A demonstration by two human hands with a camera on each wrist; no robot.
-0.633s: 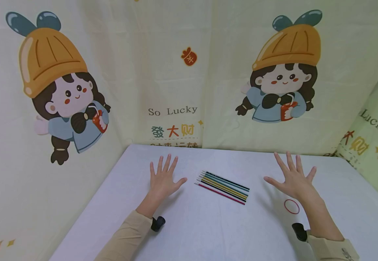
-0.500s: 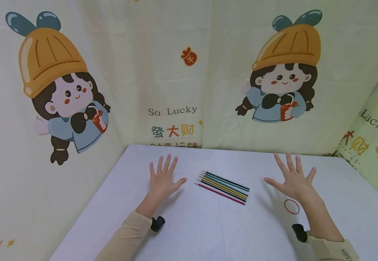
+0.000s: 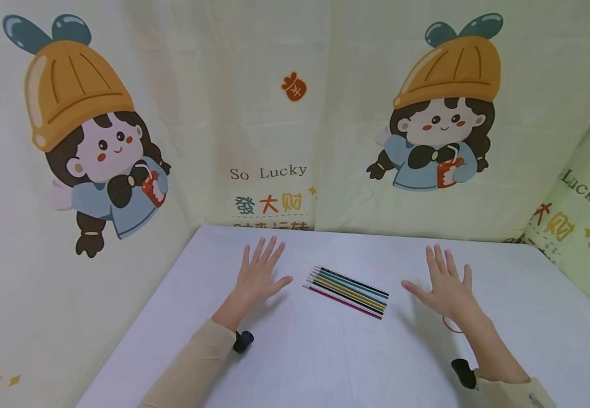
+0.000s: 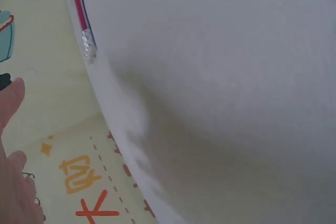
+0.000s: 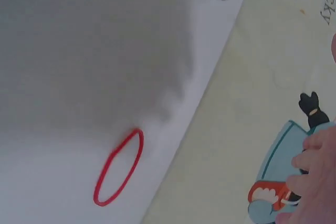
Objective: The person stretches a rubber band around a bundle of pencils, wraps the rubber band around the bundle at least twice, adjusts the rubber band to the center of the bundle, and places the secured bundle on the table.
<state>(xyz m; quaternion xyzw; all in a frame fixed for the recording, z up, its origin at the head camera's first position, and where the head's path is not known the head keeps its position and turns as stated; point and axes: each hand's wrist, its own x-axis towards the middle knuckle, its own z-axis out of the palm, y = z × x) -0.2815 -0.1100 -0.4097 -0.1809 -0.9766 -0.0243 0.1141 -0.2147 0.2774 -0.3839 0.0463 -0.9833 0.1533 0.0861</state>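
Observation:
Several pencils [image 3: 346,290] lie side by side on the white table between my two hands, slanting down to the right. My left hand [image 3: 254,277] hovers to their left, palm down, with straight fingers and the thumb held out. On the other side my right hand [image 3: 450,292] is stretched out over the table, holding nothing. A red rubber band [image 5: 106,165] lies flat on the table; in the head view my right wrist covers part of it. The left wrist view shows a pink pencil [image 4: 79,3] with a silvery end.
The white table [image 3: 325,362] meets a cream curtain [image 3: 346,209] with printed cartoon figures at its back edge. Each sleeve carries a small black wrist camera, such as the left one [image 3: 243,342].
My right hand has shifted left and its fingers have drawn closer together, now overlapping the rubber band. My left hand has tilted slightly to the right. Pencils and band lie as before.

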